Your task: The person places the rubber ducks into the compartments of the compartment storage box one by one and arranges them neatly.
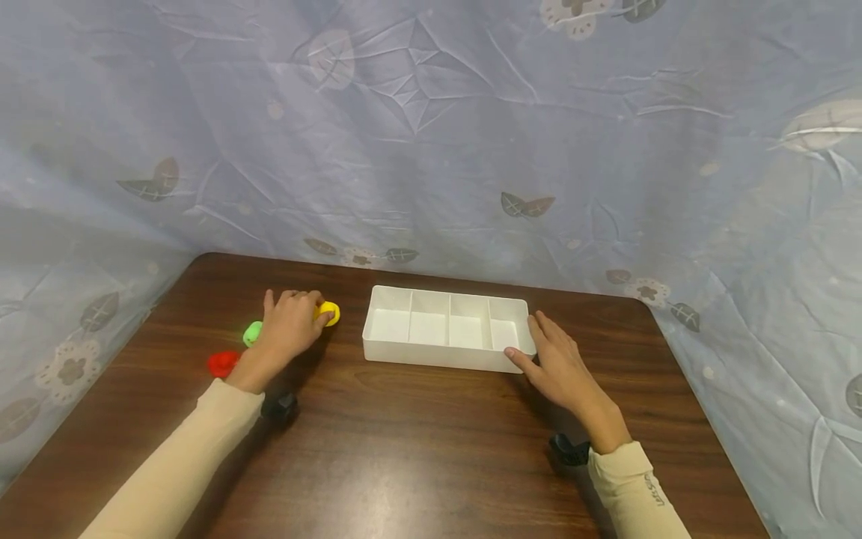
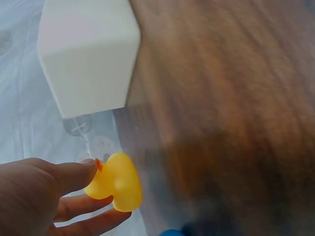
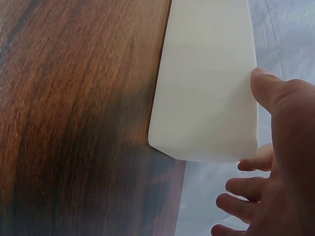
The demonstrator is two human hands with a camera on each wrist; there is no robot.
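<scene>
My left hand point(image 1: 291, 323) pinches a small yellow rubber duck point(image 2: 118, 183) between thumb and fingers, left of a white tray point(image 1: 441, 355). The duck's orange beak lies by the thumb in the left wrist view. Four open compartments run side by side in the tray, and no contents show in them. My right hand point(image 1: 555, 365) rests at the tray's right end, its thumb on the front rim and its fingers fairly straight beside the end wall. The right wrist view shows the tray's plain long side point(image 3: 206, 93).
Beside the left forearm lie a small green toy point(image 1: 252, 333) and a red one point(image 1: 222, 364), both partly hidden. A bit of a blue thing point(image 2: 172, 232) shows at the left wrist view's lower edge. Patterned cloth point(image 1: 431, 172) hangs behind the brown table point(image 1: 390, 449).
</scene>
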